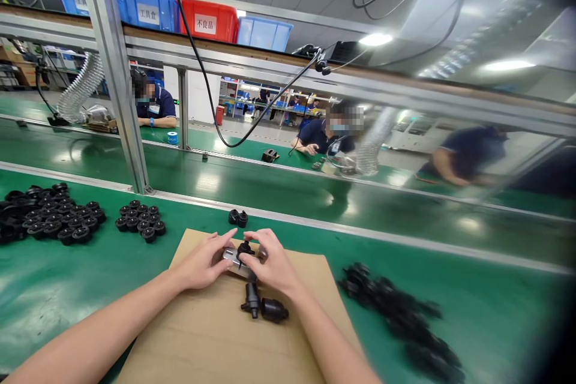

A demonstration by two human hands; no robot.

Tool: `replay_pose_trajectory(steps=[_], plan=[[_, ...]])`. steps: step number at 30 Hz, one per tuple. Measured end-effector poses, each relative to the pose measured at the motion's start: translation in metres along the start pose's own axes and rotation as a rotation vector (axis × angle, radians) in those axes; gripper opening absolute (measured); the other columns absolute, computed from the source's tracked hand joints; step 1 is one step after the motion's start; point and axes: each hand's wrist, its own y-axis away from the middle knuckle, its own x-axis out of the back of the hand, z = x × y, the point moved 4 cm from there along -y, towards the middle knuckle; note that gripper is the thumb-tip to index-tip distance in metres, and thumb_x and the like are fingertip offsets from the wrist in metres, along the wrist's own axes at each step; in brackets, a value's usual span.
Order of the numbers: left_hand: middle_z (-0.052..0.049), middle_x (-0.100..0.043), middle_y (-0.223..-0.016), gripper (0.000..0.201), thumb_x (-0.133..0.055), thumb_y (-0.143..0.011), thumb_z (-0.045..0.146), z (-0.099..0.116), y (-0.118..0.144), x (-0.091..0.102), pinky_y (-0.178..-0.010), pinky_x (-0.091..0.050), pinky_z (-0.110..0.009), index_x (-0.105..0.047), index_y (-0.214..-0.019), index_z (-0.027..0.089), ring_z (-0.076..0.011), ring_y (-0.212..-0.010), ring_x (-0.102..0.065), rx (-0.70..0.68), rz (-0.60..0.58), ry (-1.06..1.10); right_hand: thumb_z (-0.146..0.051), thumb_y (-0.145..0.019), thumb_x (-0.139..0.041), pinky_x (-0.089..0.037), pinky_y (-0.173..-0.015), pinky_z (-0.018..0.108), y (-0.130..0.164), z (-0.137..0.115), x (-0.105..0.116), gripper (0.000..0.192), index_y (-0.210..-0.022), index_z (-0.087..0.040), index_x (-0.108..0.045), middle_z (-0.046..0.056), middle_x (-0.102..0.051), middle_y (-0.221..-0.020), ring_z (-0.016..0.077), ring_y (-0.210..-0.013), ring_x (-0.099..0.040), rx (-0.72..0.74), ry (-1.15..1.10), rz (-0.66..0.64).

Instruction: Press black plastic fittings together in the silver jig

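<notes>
My left hand [208, 260] is beside the left end of a small silver metal block [231, 254], its thumb and fingers apart. My right hand [274, 261] has thumb and fingers around a black plastic fitting [245, 248] that sits on the block. The fingers partly cover both the block and the fitting. Nearer to me, a black cylindrical part with side spouts [252, 300] lies on the brown cardboard sheet [202, 336]. A second black cylinder [274, 310] rests on its side next to it.
Small black round caps [140, 220] stand in groups on the green bench at left, with two more caps [238, 218] beyond the cardboard. A blurred heap of black parts [400, 318] lies at right. A metal post [112, 72] and hanging cable [202, 72] rise ahead. Co-workers sit beyond.
</notes>
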Motion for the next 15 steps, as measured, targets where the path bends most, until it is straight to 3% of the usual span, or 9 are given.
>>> replay_pose_trajectory(steps=[8,15], plan=[[-0.005,-0.062,-0.144,0.071,-0.053,-0.102,0.038,0.0001,-0.0003,0.0,-0.132,-0.019,-0.061,-0.025,-0.167,0.033,-0.0256,-0.14,-0.051,0.009,0.016,0.029,-0.022,-0.086,-0.083,-0.049,-0.097,0.05,-0.0022,-0.0016,0.0026,0.046,-0.129,-0.024,-0.069,0.009,-0.067,-0.114,0.0306,-0.113,-0.056,0.067,0.109,-0.005],[-0.003,-0.063,-0.144,0.07,-0.053,-0.102,0.037,0.0004,0.0003,-0.0007,-0.133,-0.017,-0.061,-0.025,-0.167,0.034,-0.0244,-0.14,-0.052,0.004,0.02,0.029,-0.025,-0.088,-0.079,-0.05,-0.101,0.052,-0.0017,0.0007,0.0017,0.043,-0.13,-0.024,-0.071,0.012,-0.061,-0.118,0.0322,-0.117,-0.056,0.063,0.096,0.008]])
